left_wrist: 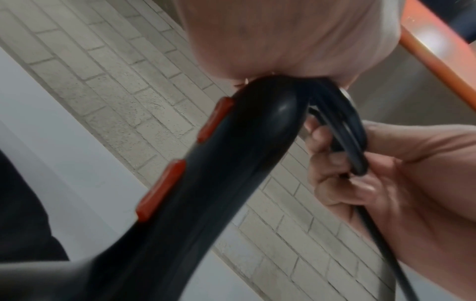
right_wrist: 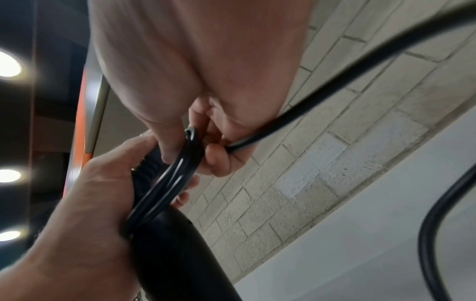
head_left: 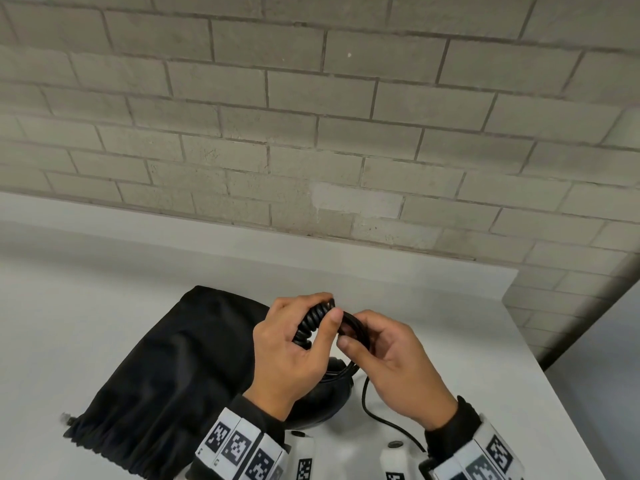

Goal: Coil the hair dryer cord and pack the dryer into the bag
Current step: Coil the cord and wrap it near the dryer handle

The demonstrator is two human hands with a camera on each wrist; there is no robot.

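Head view: both hands raised over a white table, close together, working a black cord. Left hand is curled round the ribbed strain-relief end of the hair dryer, thumb pressing on it. Right hand pinches a small bundle of cord loops between thumb and fingers, just beside the left thumb. Loose cord trails down from the right hand toward the near table edge.

Left wrist view: dryer handle is black with two red switches; cord loops sit in the curled right-hand fingers.

Right wrist view: looped strands lie against the handle end, left hand wrapped round it; a free cord run crosses the upper right.

Dryer body rests on the table below the hands, partly hidden. Black drawstring bag lies flat on the table to the left, touching or just beside the dryer; cannot tell which. Grey brick wall behind.
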